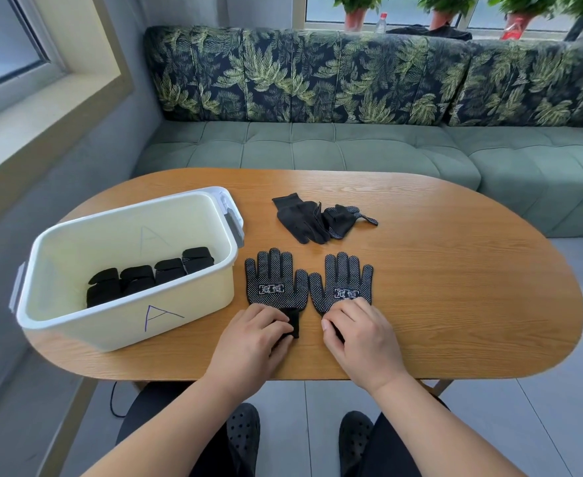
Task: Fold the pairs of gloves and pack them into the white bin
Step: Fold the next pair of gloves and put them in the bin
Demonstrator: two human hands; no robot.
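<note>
Cuffs of gloves (276, 284) gripped by left hand (253, 335), right hand (360, 333).

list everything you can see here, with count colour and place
white plastic bin: 1, white, table's left
folded glove bundles: at least 4, black, inside bin
flat dotted knit gloves: 2, black, beside bin
heaped loose gloves: apparently 2, black, farther back
oval wooden table: 1, brown, centre
tufted sofa: 1, green, behind table
potted plants: at least 3, green, windowsill
left hand: 1, grips one flat glove's cuff
right hand: 1, grips the other's cuff
</note>
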